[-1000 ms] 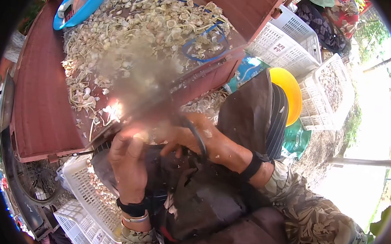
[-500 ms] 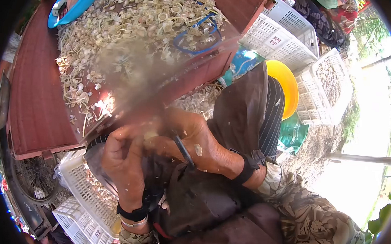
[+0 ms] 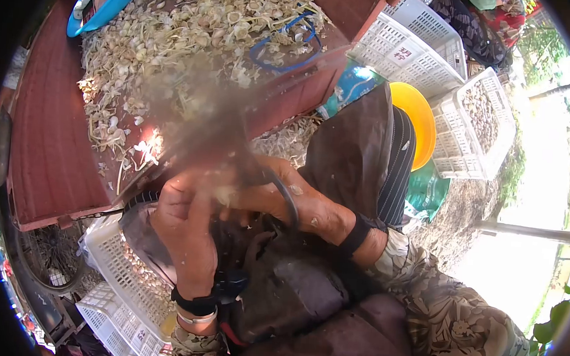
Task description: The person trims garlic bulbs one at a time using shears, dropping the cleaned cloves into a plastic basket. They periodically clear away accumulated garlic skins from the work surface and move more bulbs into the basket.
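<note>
At the table's near edge my hands meet, partly veiled by a blurred smudge. My left hand (image 3: 188, 221) has its fingers bent around a small pale garlic bulb (image 3: 224, 192), whose outline is indistinct. My right hand (image 3: 303, 202) is closed on scissors (image 3: 288, 194); their dark curved handle shows over the back of the hand, while the blades are lost in the blur. A heap of garlic (image 3: 196, 26) with dry skins and stalks covers much of the reddish table (image 3: 52, 138). Bits of skin stick to my right hand.
A blue basin (image 3: 100, 3) holding a bottle stands at the far left. Blue cord (image 3: 260, 56) lies on the heap's right. White crates (image 3: 404, 48) stand back right, beside a yellow bowl (image 3: 419, 124). Another crate (image 3: 108, 236) with garlic sits low left. A person (image 3: 461, 22) is partly visible behind.
The scissors' handle has swung outward, showing a wider curve over my right hand. My left hand has turned slightly, still against the right. The view has shifted a little.
</note>
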`<move>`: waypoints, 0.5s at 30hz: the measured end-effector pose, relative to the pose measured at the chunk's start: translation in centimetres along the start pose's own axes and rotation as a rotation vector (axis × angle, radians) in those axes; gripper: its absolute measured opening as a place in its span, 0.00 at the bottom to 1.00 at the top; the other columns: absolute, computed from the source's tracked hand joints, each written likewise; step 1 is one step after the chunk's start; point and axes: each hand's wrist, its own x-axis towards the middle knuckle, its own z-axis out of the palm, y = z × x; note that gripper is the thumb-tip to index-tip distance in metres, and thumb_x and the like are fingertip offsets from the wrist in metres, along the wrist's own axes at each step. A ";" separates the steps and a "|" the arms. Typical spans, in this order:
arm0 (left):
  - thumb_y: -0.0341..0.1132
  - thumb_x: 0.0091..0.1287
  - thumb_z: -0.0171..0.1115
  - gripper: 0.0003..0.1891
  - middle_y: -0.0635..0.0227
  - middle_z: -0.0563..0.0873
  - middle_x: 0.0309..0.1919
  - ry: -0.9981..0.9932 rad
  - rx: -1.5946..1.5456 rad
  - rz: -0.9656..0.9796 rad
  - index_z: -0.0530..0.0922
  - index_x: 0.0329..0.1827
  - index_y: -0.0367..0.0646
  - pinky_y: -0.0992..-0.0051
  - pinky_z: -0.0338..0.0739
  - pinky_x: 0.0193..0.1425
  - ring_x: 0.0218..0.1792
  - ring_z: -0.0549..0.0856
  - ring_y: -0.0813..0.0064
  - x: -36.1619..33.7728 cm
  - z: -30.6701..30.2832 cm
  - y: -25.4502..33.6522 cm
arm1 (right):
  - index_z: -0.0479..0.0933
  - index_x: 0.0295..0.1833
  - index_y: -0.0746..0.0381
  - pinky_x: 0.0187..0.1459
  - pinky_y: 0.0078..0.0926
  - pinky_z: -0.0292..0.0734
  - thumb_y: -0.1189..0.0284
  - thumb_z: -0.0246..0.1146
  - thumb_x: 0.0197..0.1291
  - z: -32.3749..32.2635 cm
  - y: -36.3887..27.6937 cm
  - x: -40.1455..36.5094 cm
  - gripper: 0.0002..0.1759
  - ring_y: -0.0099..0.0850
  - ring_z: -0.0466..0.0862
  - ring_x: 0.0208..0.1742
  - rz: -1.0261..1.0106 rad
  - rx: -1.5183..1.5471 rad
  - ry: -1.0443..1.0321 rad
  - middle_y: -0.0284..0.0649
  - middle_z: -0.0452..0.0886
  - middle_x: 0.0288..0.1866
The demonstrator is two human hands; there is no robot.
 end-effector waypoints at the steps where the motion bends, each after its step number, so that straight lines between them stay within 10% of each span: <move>1: 0.26 0.68 0.59 0.10 0.68 0.83 0.37 0.020 0.067 0.025 0.76 0.51 0.37 0.82 0.72 0.36 0.34 0.78 0.83 -0.1 0.1 -0.4 | 0.77 0.42 0.66 0.28 0.19 0.73 0.65 0.69 0.60 0.1 0.0 0.0 0.15 0.22 0.80 0.28 0.007 -0.008 0.025 0.35 0.81 0.30; 12: 0.25 0.69 0.57 0.04 0.68 0.81 0.37 -0.256 0.709 0.350 0.79 0.41 0.35 0.81 0.71 0.40 0.34 0.78 0.81 -0.1 0.0 1.0 | 0.75 0.53 0.65 0.29 0.17 0.74 0.67 0.67 0.62 -0.2 1.4 -0.6 0.18 0.18 0.80 0.31 0.008 -0.088 0.075 0.32 0.80 0.33; 15: 0.25 0.69 0.57 0.03 0.67 0.80 0.34 -0.250 0.805 0.430 0.77 0.38 0.35 0.80 0.71 0.38 0.33 0.77 0.80 0.2 0.3 1.4 | 0.73 0.44 0.70 0.25 0.19 0.73 0.66 0.72 0.57 0.1 1.5 -0.5 0.20 0.23 0.80 0.26 -0.038 -0.038 0.123 0.38 0.81 0.28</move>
